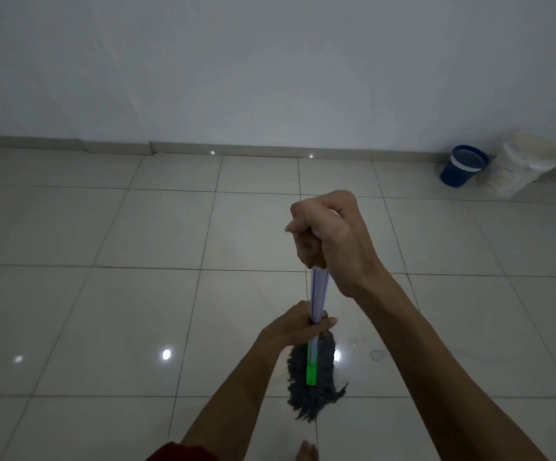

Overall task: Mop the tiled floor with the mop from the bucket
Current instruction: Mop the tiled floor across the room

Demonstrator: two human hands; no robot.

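Both grips hold the mop handle (pixel 319 291): the right hand (pixel 331 241) highest above the grey mop head (pixel 303 394), the left hand (pixel 298 324) just above it. The handle runs steeply down to the head, which lies on the tiled floor (pixel 104 311), with the blue bucket (pixel 462 166) well apart.

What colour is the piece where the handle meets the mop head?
The connector is bright green, clear in the head view.
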